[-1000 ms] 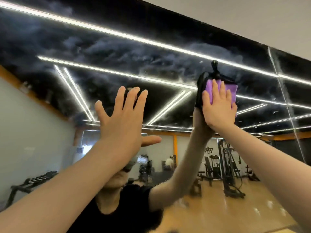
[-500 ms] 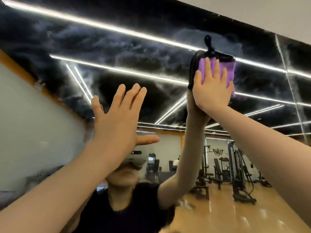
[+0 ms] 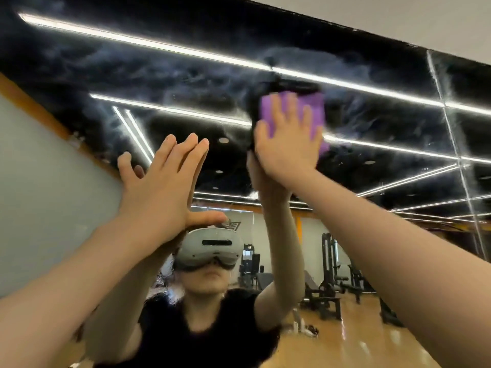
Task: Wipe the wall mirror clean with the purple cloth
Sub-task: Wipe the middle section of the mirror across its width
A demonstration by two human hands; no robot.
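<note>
The wall mirror fills nearly the whole view and shows hazy smears across its dark upper part. My right hand is raised high and presses the purple cloth flat against the glass, fingers spread over it. My left hand rests flat on the mirror lower down and to the left, fingers apart and holding nothing. The cloth's lower part is hidden under my palm.
The mirror's top edge meets a pale wall above. A vertical seam between mirror panels runs at the right. Reflected in the glass are a person with a headset, gym machines and a wooden floor.
My right hand has slid the cloth across the upper glass. The view has tilted down, so the reflected headset now shows. The left hand stays planted on the mirror.
</note>
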